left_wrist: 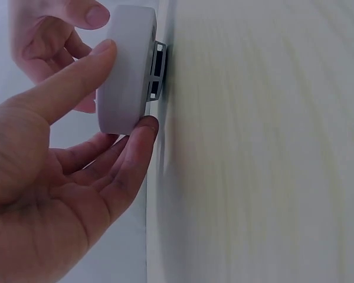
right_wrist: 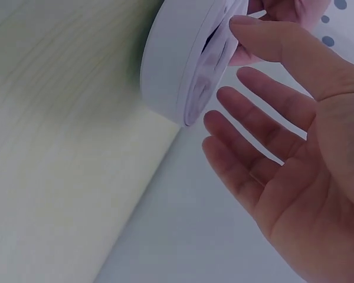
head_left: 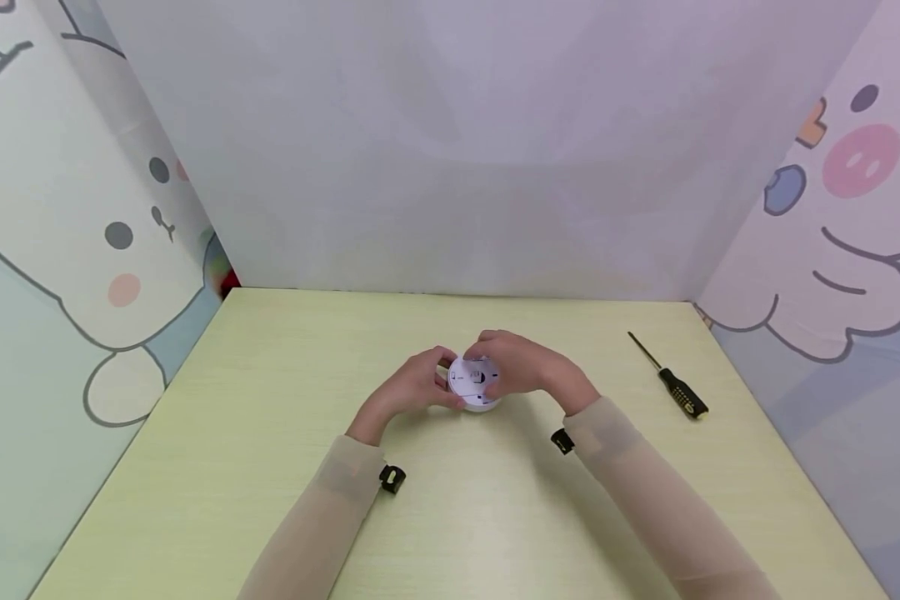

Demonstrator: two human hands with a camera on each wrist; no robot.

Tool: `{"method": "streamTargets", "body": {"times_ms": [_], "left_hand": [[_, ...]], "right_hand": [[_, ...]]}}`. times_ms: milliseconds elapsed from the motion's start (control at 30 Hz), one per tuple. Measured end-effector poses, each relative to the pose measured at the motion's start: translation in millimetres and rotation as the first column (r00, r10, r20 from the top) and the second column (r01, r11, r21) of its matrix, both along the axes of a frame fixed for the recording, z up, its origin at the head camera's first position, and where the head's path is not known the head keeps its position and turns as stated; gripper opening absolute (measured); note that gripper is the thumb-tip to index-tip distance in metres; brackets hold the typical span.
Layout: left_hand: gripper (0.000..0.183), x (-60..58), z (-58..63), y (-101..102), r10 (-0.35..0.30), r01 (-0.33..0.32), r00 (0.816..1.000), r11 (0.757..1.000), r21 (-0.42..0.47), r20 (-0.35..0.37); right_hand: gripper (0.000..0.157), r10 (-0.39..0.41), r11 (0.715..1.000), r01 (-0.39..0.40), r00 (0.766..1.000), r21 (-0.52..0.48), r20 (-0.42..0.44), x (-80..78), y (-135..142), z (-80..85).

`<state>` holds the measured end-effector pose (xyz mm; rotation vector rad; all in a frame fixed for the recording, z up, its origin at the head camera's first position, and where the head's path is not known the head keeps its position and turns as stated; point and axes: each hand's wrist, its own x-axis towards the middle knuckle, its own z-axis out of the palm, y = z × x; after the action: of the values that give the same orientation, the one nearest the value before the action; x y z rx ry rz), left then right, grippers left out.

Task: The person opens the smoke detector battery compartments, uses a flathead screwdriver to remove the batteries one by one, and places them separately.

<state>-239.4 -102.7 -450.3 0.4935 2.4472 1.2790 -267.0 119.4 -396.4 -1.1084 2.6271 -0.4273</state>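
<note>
A round white smoke detector is tilted just above the table, its flat, marked back turned upward. Its slatted vent faces the tabletop in the left wrist view. My left hand grips the detector's side wall between thumb and fingers. Over the marked back is my right hand, its thumb tip at the back face. In the right wrist view the other fingers of that right hand are loosely bent and spread, apart from the detector. Part of the back is hidden under the right hand.
On the right side of the pale wood-grain table lies a screwdriver with a black handle, its shaft pointing to the back left. A plain pale sheet hangs behind the table, and cartoon-printed sheets stand at both sides.
</note>
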Motion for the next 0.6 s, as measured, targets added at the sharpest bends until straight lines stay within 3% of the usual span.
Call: {"method": "streamTargets", "body": {"times_ms": [233, 600], "left_hand": [[0.071, -1.0, 0.6, 1.0, -0.005, 0.005, 1.0, 1.0, 0.005, 0.001], [0.071, -1.9, 0.6, 1.4, 0.001, -0.001, 1.0, 1.0, 0.003, 0.008]], "right_hand": [[0.053, -0.007, 0.997, 0.009, 0.999, 0.078, -0.033, -3.0, -3.5, -0.4], [0.053, -0.008, 0.996, 0.01, 1.0, 0.083, -0.022, -4.3, -5.1, -0.1]]}}
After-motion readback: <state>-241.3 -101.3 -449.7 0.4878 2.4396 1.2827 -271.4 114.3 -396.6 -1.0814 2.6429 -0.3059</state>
